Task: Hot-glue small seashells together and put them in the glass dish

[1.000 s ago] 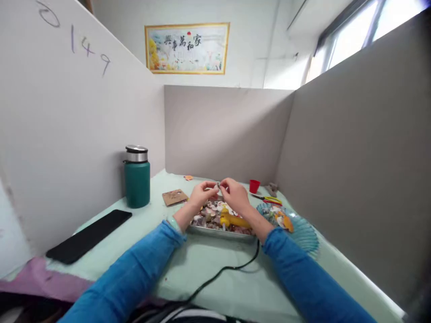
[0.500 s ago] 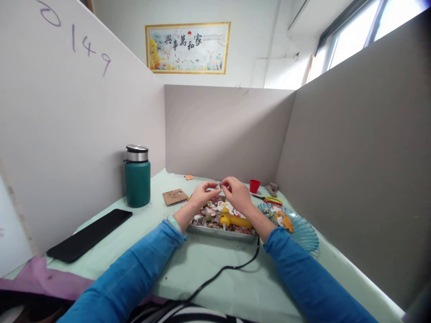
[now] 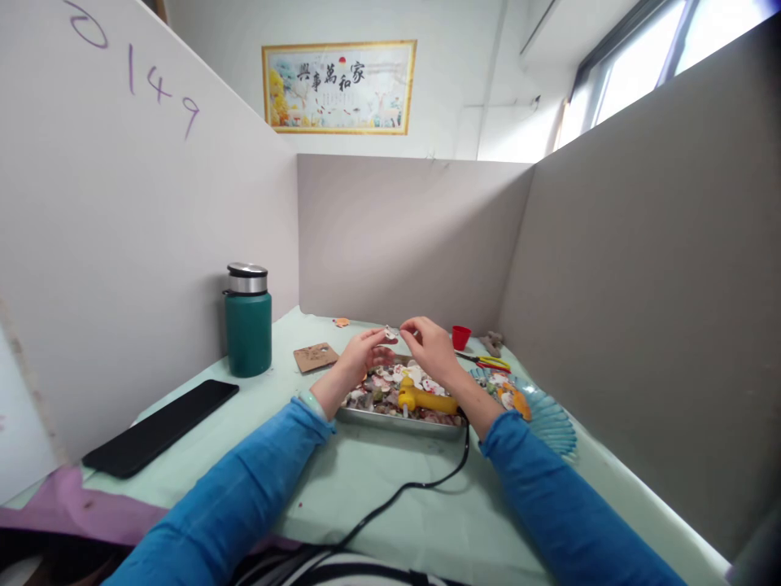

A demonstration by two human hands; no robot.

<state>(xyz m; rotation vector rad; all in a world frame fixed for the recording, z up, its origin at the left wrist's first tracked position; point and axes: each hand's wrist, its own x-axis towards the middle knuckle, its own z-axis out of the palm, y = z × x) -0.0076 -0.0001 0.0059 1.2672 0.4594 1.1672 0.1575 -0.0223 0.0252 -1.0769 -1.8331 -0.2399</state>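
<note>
Above the tray, my left hand (image 3: 364, 353) pinches a small whitish piece (image 3: 390, 333) between thumb and fingertips; its kind is too small to make out. Close on its right is my right hand (image 3: 427, 346), thumb and forefinger brought together at the piece's edge. Whether anything sits in that pinch cannot be seen. Below both hands lies a metal tray (image 3: 396, 422) full of mixed shell-like bits and small printed pieces. A yellow glue gun (image 3: 430, 400) rests on top of them, its black cord (image 3: 421, 486) running over the table edge toward me.
At the right, a blue shell-shaped dish (image 3: 552, 423) holds colourful pieces. Behind it are scissors (image 3: 488, 362), a red cup (image 3: 461, 337) and a grey lump (image 3: 491, 343). On the left stand a green bottle (image 3: 248, 334), a black phone (image 3: 164, 427) and a brown card (image 3: 316, 357). Partitions enclose the table.
My hands have drawn slightly apart. The small whitish piece now shows at my left fingertips, and my left fingers have opened out a little beneath it.
</note>
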